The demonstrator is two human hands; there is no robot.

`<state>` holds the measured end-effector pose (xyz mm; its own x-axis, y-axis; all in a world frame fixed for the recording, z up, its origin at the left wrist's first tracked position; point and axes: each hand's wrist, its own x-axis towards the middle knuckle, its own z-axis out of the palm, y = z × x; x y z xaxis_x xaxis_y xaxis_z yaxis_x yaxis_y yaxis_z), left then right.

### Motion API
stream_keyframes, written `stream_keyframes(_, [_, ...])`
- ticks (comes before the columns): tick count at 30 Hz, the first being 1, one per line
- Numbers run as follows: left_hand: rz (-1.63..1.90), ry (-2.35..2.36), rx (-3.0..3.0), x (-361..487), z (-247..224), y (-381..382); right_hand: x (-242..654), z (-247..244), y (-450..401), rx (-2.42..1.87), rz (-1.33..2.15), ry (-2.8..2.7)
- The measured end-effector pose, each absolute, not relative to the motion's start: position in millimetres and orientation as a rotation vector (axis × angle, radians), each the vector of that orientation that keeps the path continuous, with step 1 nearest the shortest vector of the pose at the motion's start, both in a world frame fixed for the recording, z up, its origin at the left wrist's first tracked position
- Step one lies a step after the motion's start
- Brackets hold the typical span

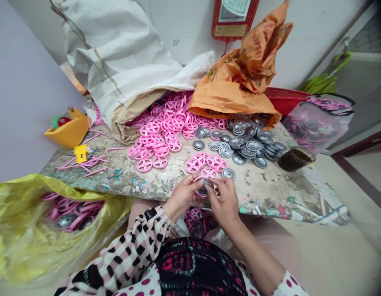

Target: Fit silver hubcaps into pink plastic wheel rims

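Note:
Between both hands, over the table's front edge, is a pink toy wheel rim (197, 193) with a grey hubcap disc (205, 188) against it. My left hand (182, 194) grips the pink rim from the left, thumb on its face. Fingers of my right hand (224, 200) close on the grey disc from the right. Whether the disc is fully seated, I cannot tell. Just beyond the hands lie several loose pink rims (209, 172) and one grey disc (228, 174).
A white sack (122, 53) spills pink rims (159, 139); an orange sack (233, 86) spills grey discs (250, 144). A dark cup (295, 159) stands right on the worn table (174, 181). At left are pink sticks (96, 172), a yellow container (70, 133) and a yellow bag (20, 230).

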<state>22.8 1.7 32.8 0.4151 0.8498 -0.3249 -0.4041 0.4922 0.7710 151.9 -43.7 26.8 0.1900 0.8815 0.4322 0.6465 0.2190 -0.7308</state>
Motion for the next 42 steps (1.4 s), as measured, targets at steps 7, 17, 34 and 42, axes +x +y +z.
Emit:
stream_keyframes(7, [0.797,0.711,0.689,26,37,-4,168,26,-45,-1.508,0.628,-1.494])
stream_keyframes(17, [0.656,0.848,1.021,26,25,-7,163,3,-50,-1.404,1.01,-1.09])
stream_keyframes(34, [0.376,1.298,1.988,5,18,3,214,1,-47,-1.892,0.325,-1.703])
stream_keyframes(42, [0.262,1.46,2.225,19,14,4,244,-21,13,-1.98,0.333,-1.372])
